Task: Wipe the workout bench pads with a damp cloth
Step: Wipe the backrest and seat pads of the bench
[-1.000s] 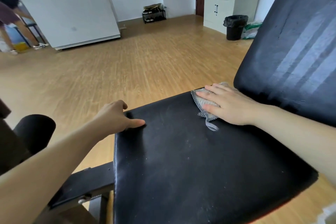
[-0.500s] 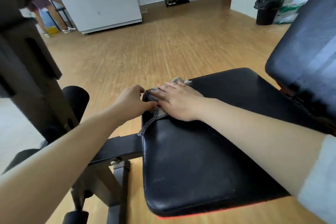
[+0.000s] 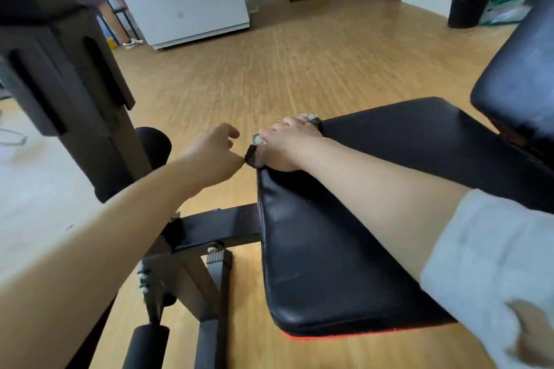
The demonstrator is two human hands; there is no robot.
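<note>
Black vinyl seat pad (image 3: 329,263): fills the lower middle of the frame, glossy, with red trim along its near edge.
Grey mesh cloth (image 3: 253,157): bunched at the pad's far-left corner, mid-frame, and mostly hidden under the right hand.
Step in hand: wiping the seat pad's corner and edge, judging by where the cloth sits.
Right hand (image 3: 284,144): the forearm stretches across the pad from the lower right. The fingers curl down over the corner and are clamped on the cloth.
Left hand (image 3: 212,156): off the pad, just left of that corner. The fingers are loosely curled, apart from the thumb, and hold nothing. The thumb tip is right at the cloth, but whether it touches is unclear.
Next move: probably drag the cloth along the left edge toward the near edge with steady pressure. After that comes the black padded backrest (image 3: 515,84) at upper right, which likely needs wiping too.
</note>
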